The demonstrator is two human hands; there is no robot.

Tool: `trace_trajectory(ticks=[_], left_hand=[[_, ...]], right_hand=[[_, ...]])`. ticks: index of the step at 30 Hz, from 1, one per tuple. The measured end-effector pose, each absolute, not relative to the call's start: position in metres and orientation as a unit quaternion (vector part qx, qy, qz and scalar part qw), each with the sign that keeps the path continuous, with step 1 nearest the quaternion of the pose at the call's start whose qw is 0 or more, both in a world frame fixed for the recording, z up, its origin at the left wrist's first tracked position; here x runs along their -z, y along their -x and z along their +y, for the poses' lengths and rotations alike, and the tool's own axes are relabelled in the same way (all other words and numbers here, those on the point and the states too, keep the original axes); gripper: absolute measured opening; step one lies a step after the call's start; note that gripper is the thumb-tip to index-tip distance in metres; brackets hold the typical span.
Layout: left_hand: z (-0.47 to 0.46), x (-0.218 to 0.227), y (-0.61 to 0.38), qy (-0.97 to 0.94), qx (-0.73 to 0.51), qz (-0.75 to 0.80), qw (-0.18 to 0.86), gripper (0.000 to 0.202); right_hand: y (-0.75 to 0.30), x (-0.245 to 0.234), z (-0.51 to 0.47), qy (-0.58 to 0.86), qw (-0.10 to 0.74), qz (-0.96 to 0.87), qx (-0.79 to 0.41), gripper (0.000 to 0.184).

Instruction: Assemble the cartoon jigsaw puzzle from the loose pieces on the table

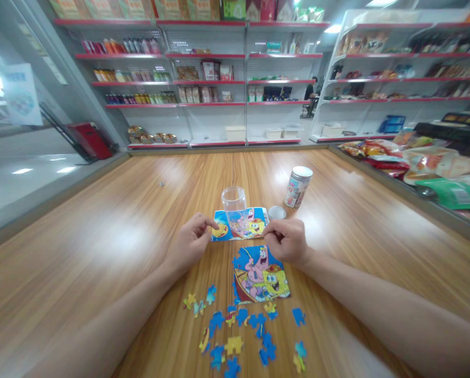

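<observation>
A picture sheet point(220, 236) with blue, pink and yellow cartoon figures lies on the table, a clear plastic jar point(234, 202) standing on it. My left hand point(194, 239) is closed at the sheet's left edge, its index fingertip over the print. At the right edge, my right hand point(286, 239) is closed with its fingertips on the corner. Between my forearms sits a partly joined jigsaw puzzle point(262, 275) of the same figures, its left side uneven. Several loose puzzle pieces point(234, 345), mostly blue and yellow, are scattered below it.
A round lid point(276, 212) lies behind my right hand, and a printed can point(298, 187) stands farther back. Snack packets point(388, 155) are piled beyond the wooden table's point(101, 220) right edge. Stocked shelves point(207, 81) line the back. A red cart point(89, 140) stands left.
</observation>
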State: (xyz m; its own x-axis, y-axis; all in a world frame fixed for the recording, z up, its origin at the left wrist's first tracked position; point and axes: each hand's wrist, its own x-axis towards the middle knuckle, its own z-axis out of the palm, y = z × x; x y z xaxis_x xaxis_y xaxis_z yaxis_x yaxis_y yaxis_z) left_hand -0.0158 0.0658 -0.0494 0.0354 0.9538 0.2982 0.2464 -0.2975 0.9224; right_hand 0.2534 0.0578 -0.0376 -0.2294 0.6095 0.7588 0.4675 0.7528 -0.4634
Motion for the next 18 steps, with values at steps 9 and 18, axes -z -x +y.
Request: trace_trajectory(ticks=[9, 18], left_hand=[[0.073, 0.060, 0.027, -0.413, -0.662, 0.511, 0.360, 0.012], [0.056, 0.059, 0.022, -0.438, -0.638, 0.493, 0.397, 0.008]], right_hand=[[-0.266, 0.046, 0.050, 0.454, 0.558, -0.673, -0.174, 0.017], [-0.283, 0.047, 0.032, 0.468, 0.529, -0.648, -0.286, 0.017]])
